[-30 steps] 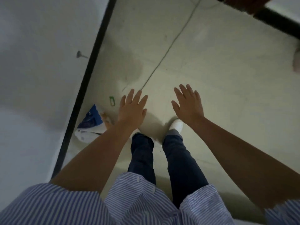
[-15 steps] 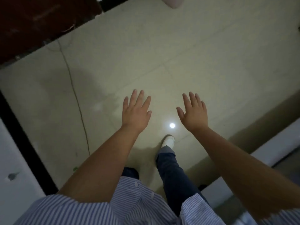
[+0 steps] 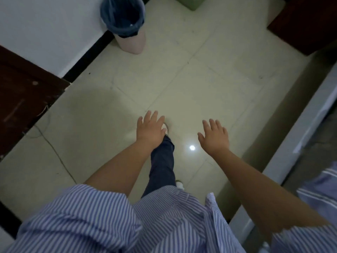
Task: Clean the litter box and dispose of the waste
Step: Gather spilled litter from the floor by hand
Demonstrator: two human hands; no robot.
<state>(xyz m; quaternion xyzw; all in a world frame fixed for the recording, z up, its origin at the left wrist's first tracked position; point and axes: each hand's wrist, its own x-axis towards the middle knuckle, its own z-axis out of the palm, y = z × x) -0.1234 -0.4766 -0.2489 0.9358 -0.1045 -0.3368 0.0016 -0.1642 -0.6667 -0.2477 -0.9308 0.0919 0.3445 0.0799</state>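
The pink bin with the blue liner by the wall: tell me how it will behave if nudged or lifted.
The pink bin looks like thin plastic, so probably light and apt to slide on the glossy tiled floor. It stands tall and seems to taper, so a push near the rim may tip it. The blue liner is floppy film, loosely draped, and could slip off when tugged.

bare left hand [image 3: 150,129] and bare right hand [image 3: 214,136] extend palms down toward 12 o'clock, fingers straight and slightly spread, holding nothing; forearms emerge from blue-and-white striped sleeves [image 3: 87,216].
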